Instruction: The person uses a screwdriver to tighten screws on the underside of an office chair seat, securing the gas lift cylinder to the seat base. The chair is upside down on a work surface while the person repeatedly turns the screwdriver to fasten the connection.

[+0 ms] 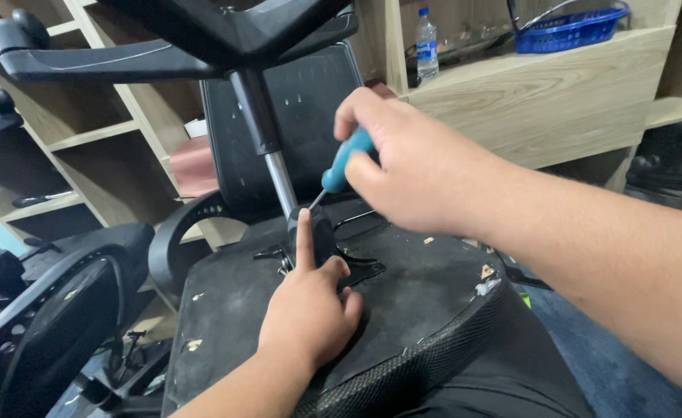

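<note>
Left hand rests on upturned chair seat underside, index extended, steadying mechanism; right hand, fingers clamped on teal-handled screwdriver, angles tip toward gas column base.

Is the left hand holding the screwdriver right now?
No, the right hand grips the blue-handled screwdriver, while the left hand rests on the chair underside, index finger pointing up.
</note>
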